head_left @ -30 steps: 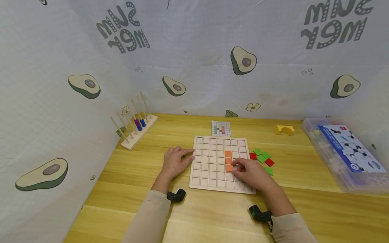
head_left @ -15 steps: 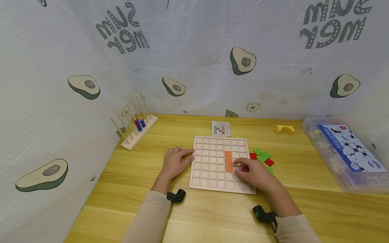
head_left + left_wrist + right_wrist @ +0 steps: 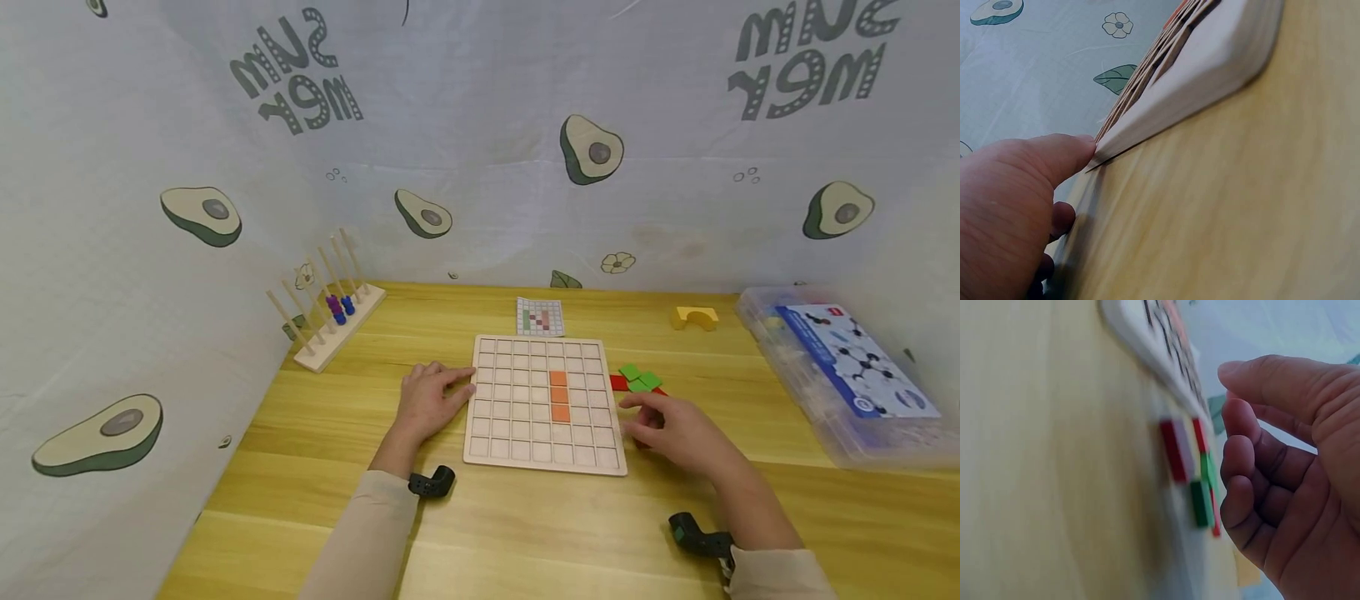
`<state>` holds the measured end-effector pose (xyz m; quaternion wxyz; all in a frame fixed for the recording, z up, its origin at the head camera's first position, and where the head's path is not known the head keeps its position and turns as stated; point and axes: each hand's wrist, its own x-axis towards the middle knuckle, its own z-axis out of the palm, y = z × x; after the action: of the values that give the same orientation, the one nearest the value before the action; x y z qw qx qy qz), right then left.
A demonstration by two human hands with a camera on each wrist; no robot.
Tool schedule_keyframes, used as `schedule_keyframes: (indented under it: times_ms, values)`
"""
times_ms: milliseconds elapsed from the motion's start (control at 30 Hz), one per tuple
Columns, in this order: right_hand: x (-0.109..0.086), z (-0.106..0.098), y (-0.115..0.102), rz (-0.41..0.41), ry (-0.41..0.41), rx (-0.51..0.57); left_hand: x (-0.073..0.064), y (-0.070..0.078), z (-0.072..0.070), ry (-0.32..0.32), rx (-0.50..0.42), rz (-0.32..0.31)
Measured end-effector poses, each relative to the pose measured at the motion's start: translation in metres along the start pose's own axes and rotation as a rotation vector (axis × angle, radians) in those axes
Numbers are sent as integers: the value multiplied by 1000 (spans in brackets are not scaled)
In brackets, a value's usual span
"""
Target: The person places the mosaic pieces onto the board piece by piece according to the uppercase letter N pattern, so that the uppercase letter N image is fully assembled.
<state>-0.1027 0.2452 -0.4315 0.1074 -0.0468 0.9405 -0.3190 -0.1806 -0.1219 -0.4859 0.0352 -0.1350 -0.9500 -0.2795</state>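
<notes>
Writing first: grey dotted lettering on the cloth backdrop (image 3: 480,92) appears twice, upper left and upper right, mirror-reversed, and reads "summer" broken over two lines, among avocado prints. Clear plastic box (image 3: 828,433) at far right of the wooden table (image 3: 525,533); on it a blue-and-white cover sheet (image 3: 858,358) with molecule drawings and a small red logo, its print too small to read. Gridded wooden board (image 3: 521,409) lies flat at centre; three orange tiles (image 3: 559,395) fill a run of adjoining cells in its fifth column from the left. Pattern card (image 3: 540,317), just behind the board, bears a grid with coloured squares. Left hand (image 3: 426,406): fingers relaxed, thumb and forefinger touching the board's left edge. Right hand (image 3: 678,429): just off the board's right edge, fingers loosely bent, grasping nothing. Beyond it, on the table, green tiles (image 3: 649,381) lie bunched together; a red tile (image 3: 618,382) sits just beside the board. Right wrist view shows further red and green pieces near that hand, blurred. Back left: peg rack (image 3: 341,335) with purple and blue beads. Back right: yellow arch block (image 3: 695,312), near the box.
</notes>
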Motion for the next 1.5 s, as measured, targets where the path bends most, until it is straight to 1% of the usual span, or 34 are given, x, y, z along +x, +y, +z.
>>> schedule_keyframes:
  times_ms: [133, 200, 300, 467, 633, 900, 1100, 1300, 1400, 1500]
  values:
    - [-5, -4, 12, -35, 12, -19, 0, -1, 2, 0, -4, 1]
    - [-7, -6, 18, -42, 5, -13, 0, -2, 2, 0, -6, 0]
    - [-7, -8, 26, -23, -31, 3, 0, -2, 1, -4, -5, -3]
    - [-6, -12, 32, 17, -103, 37, 0, -1, 0, 1, -5, 1]
    - [-5, -13, 37, 27, -137, 49, 0, 0, -2, 12, -3, 2]
    - [-5, -15, 44, 14, -154, 51, 0, 1, -2, 10, 3, 1]
    - [-6, -15, 44, 10, -162, 67, 1, 1, -1, 11, -3, 2]
    - [-5, -15, 46, -14, -159, 64, 1, 0, -1, 4, 3, -1]
    - [-5, -15, 46, -8, -157, 56, 1, 0, -1, 6, 1, -2]
    - [-5, -14, 46, 15, -157, 60, 1, 1, 0, 8, 3, -4]
